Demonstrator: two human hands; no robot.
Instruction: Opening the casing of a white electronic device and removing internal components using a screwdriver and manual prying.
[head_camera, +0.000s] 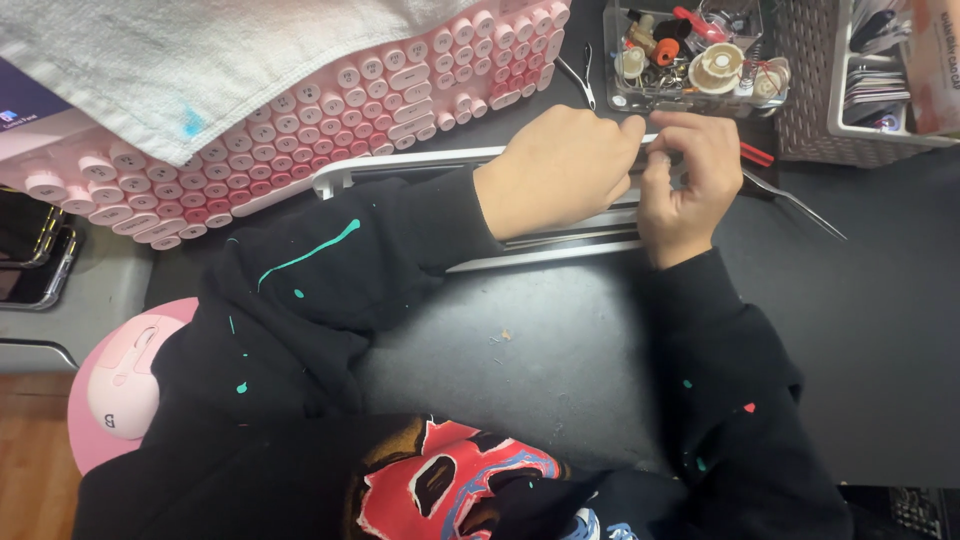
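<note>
My left hand and my right hand meet over a flat white tray on the black desk mat. The left hand's fingers are curled and pinch something small at its fingertips; the item itself is hidden. Metal tweezers run out to the right from my right hand, which is closed around them. Both hands' fingertips touch each other above the tray's far edge. Both arms wear black sleeves with teal paint marks.
A pink round-key keyboard lies at the back left under a white towel. A clear box of small parts and a mesh basket stand at the back right. A pink mouse rests at the left. Small cutters lie by the keyboard.
</note>
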